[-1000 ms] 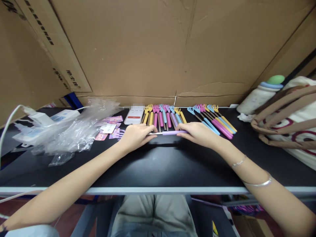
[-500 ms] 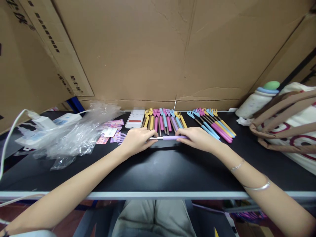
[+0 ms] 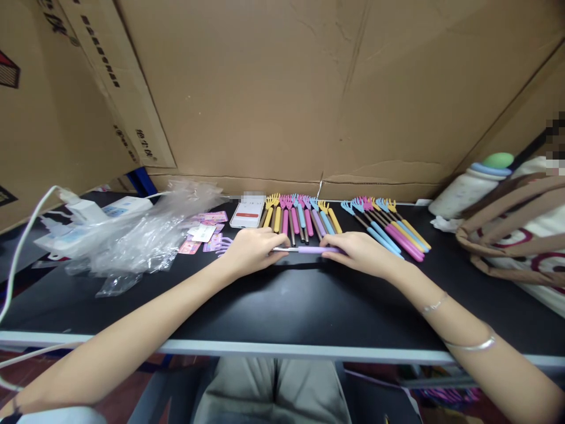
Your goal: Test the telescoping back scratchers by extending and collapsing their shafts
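Both hands hold one purple back scratcher [image 3: 311, 250] level, just above the black table. My left hand [image 3: 256, 250] is closed round its metal rod, and the purple claw head pokes out to the left of that hand. My right hand [image 3: 353, 250] pinches the purple grip near its far end. Behind the hands lies a row of back scratchers [image 3: 302, 218] in yellow, pink, blue and purple. A second group of back scratchers [image 3: 388, 227], in blue, pink and yellow, lies slanted to the right.
A phone [image 3: 247, 212] lies left of the row, beside small printed cards [image 3: 203, 232]. Clear plastic bags [image 3: 145, 241] partly cover a white power strip [image 3: 123, 207]. At right are a white bottle [image 3: 463, 191] and a bag with brown straps [image 3: 485, 247]. Cardboard [image 3: 265, 88] walls the back.
The whole view has shifted slightly, so things appear a little farther right. Both hands keep the same hold on the purple back scratcher.
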A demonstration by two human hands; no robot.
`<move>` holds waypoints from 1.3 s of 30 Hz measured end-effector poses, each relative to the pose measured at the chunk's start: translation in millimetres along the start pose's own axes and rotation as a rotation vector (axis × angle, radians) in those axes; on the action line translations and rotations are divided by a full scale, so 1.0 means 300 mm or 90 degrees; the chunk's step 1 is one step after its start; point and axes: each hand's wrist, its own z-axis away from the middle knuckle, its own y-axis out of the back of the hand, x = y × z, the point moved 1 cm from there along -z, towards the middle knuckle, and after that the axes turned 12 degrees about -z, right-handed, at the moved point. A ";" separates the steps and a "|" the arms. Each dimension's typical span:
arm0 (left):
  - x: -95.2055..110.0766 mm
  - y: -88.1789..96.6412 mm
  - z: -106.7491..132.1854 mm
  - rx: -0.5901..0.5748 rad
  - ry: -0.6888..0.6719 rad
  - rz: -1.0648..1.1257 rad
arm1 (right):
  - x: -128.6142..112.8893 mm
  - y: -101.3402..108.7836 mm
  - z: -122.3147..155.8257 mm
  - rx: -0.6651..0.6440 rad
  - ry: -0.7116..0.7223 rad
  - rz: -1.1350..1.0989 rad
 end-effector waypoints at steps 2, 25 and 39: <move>-0.001 -0.001 0.001 0.001 0.000 -0.001 | -0.002 0.000 0.000 0.001 0.002 -0.001; -0.004 0.006 -0.001 -0.028 -0.014 -0.015 | -0.001 -0.004 -0.004 -0.006 0.009 0.026; 0.002 0.009 0.000 -0.036 -0.030 -0.005 | 0.001 -0.010 -0.002 -0.010 -0.001 0.016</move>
